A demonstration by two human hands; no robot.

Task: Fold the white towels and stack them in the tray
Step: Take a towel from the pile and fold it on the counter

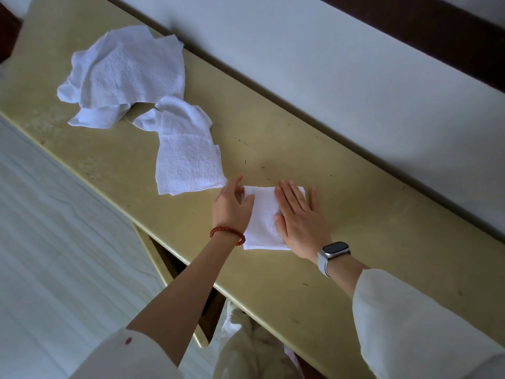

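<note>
Pressing our flat right hand (296, 217) on the small folded white terry towel (263, 222) at lower centre, our open left hand (232, 206) touches its left edge on the yellow tabletop (355, 214).

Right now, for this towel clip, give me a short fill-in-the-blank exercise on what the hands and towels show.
1. The right hand lies ____ on the folded towel.
2. The smartwatch is on the ____ wrist.
3. The left hand touches the folded towel's ____ edge.
4. The crumpled towels lie on the ____.

Missing words: flat; right; left; table
</note>
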